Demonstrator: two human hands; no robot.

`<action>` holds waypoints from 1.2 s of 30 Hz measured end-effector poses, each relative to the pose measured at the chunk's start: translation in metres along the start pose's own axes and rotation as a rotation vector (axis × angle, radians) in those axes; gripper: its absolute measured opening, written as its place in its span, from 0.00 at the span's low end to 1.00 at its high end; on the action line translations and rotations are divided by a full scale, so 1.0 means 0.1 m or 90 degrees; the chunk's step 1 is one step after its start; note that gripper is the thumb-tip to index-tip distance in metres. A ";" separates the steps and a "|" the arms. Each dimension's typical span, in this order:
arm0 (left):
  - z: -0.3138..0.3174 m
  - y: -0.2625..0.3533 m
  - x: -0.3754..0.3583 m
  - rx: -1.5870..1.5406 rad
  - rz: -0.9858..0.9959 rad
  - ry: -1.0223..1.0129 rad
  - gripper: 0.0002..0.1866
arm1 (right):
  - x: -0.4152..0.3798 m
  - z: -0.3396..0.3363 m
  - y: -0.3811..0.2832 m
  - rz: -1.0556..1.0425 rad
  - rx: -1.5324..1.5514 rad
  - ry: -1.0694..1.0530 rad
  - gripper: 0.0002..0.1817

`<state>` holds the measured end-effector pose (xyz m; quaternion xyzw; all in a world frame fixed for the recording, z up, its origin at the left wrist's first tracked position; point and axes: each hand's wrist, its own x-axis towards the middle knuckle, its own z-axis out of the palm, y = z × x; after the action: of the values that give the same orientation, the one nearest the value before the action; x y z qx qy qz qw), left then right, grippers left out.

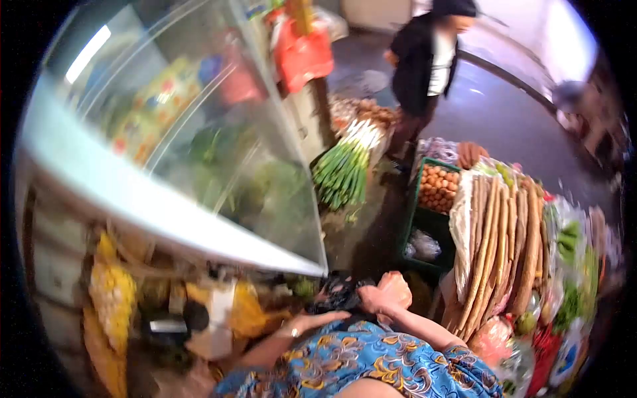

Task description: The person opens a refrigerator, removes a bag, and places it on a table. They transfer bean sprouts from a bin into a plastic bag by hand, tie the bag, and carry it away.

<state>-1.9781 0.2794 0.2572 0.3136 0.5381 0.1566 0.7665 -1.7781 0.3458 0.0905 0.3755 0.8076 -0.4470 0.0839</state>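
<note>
Gripping a dark bag (pixel 338 296) low at the frame's centre, the right hand (pixel 379 296) has its fingers clamped on its right edge, while the left hand (pixel 306 323) rests beneath, fingers apart.

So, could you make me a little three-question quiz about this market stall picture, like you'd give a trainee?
1. True or false: both hands, the left hand and the right hand, are at a black bag.
2. Multiple choice: what fills the green crate? A) small brown round produce B) bananas C) bottles
3. Fill in: the bundle of green onions lies just right of the glass display ______.

Key: 1 true. 2 A, the brown produce. 3 case.
</note>
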 end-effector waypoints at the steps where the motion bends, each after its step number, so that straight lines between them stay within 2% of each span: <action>1: 0.15 0.28 -0.13 0.038 0.157 -0.035 0.38 | -0.05 -0.13 -0.10 0.019 -0.069 -0.078 0.12; 2: -0.01 -0.32 0.59 0.265 0.210 0.031 0.31 | -0.37 -0.52 -0.58 0.234 -0.011 -0.032 0.12; 3: 0.01 -0.33 0.81 0.295 0.464 0.075 0.21 | -0.60 -0.75 -0.88 0.289 -0.014 0.067 0.14; 4: 0.00 -0.40 0.96 0.257 0.522 0.060 0.15 | -0.70 -0.87 -1.02 0.337 -0.018 0.172 0.16; 5: 0.05 -0.36 0.92 0.272 0.568 0.093 0.12 | -0.59 -0.71 -0.76 0.279 -0.017 0.203 0.18; 6: 0.06 -0.48 1.00 0.261 0.514 0.122 0.13 | -0.46 -0.51 -0.37 0.223 -0.005 0.235 0.20; 7: 0.06 -0.71 1.18 0.292 0.567 0.201 0.13 | -0.43 -0.48 -0.13 -0.018 -0.101 0.175 0.22; 8: 0.08 -0.90 1.31 0.327 0.615 0.275 0.14 | -0.40 -0.39 0.11 -0.092 -0.062 0.166 0.32; 9: 0.19 -0.07 0.31 0.450 0.219 0.214 0.14 | -0.51 -0.49 0.06 -0.064 0.278 0.104 0.38; 10: 0.15 -0.15 0.29 0.441 0.216 0.222 0.14 | -0.62 -0.61 -0.01 -0.025 0.618 0.038 0.44; 11: 0.09 -0.25 0.34 0.432 0.233 0.260 0.13 | -0.64 -0.72 0.16 -0.018 0.718 0.029 0.50; 12: 0.00 -0.37 0.43 0.424 0.254 0.299 0.12 | -0.74 -0.89 0.11 -0.027 0.741 0.086 0.50; 13: -0.20 -0.77 0.72 0.495 0.369 0.243 0.25 | -0.78 -1.06 -0.04 -0.019 0.710 0.100 0.51; 14: -0.25 -1.19 1.13 0.352 0.390 0.232 0.25 | -0.77 -1.19 -0.15 -0.012 0.679 0.115 0.52; 16: 0.02 -0.44 0.56 0.343 0.144 0.204 0.25 | -0.61 -1.17 -0.07 -0.049 0.641 0.086 0.50; 18: -0.15 -0.63 0.82 0.303 0.202 0.214 0.23 | -0.40 -1.14 -0.09 0.007 0.287 0.237 0.54; 19: -0.32 -0.77 1.02 0.446 0.277 0.345 0.22 | -0.29 -1.06 0.09 -0.020 0.209 0.317 0.51; 20: -0.43 -0.83 1.11 0.588 0.347 0.475 0.21 | -0.27 -1.08 0.10 -0.026 0.261 0.366 0.41; 21: -0.62 -0.79 1.05 0.432 0.250 0.419 0.14 | -0.20 -1.13 0.14 -0.048 0.308 0.356 0.33; 22: -0.88 -0.73 1.07 0.331 0.335 0.389 0.10 | -0.13 -1.19 0.20 -0.069 0.357 0.346 0.26; 23: -1.10 -0.68 1.06 0.271 0.238 0.391 0.11 | -0.10 -1.20 0.32 -0.052 0.306 0.399 0.20; 24: -1.54 -1.04 1.48 0.484 0.389 0.498 0.15 | -0.07 -1.19 0.40 -0.034 0.253 0.451 0.15; 25: -1.64 -0.59 1.13 0.145 0.177 0.474 0.13 | -0.08 -1.32 0.24 -0.005 0.263 0.464 0.12; 26: -1.87 -0.39 1.01 0.415 0.108 0.474 0.10 | -0.08 -1.39 0.27 0.044 0.232 0.447 0.11; 27: -2.27 -0.69 1.31 0.506 0.298 0.608 0.11 | -0.11 -1.49 0.07 0.029 0.353 0.452 0.10; 28: -2.41 -0.50 1.28 0.142 0.148 0.750 0.12 | -0.11 -1.57 -0.12 0.014 0.475 0.454 0.10; 29: -2.70 -0.46 1.16 0.396 0.082 0.696 0.13 | -0.06 -1.57 -0.05 0.040 0.506 0.469 0.07; 30: -2.29 0.34 0.33 0.005 0.207 0.713 0.12 | -0.07 -1.59 -0.11 -0.032 0.525 0.486 0.09; 31: -2.87 0.02 0.63 0.304 0.082 0.689 0.11 | -0.07 -1.58 -0.02 -0.022 0.531 0.491 0.11; 32: -2.66 0.46 0.15 0.179 0.162 0.713 0.11 | -0.07 -1.56 0.06 -0.012 0.536 0.496 0.12; 34: -3.35 -0.07 0.63 0.207 0.320 0.851 0.12 | -0.07 -1.57 0.01 -0.037 0.517 0.510 0.18; 36: -3.32 0.13 0.36 0.153 0.363 0.884 0.15 | -0.05 -1.58 -0.05 0.025 0.477 0.534 0.16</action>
<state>-2.2697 0.4139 0.1647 0.3513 0.8087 0.4500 0.1420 -1.7468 0.4660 0.1891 0.5402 0.5507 -0.5141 -0.3751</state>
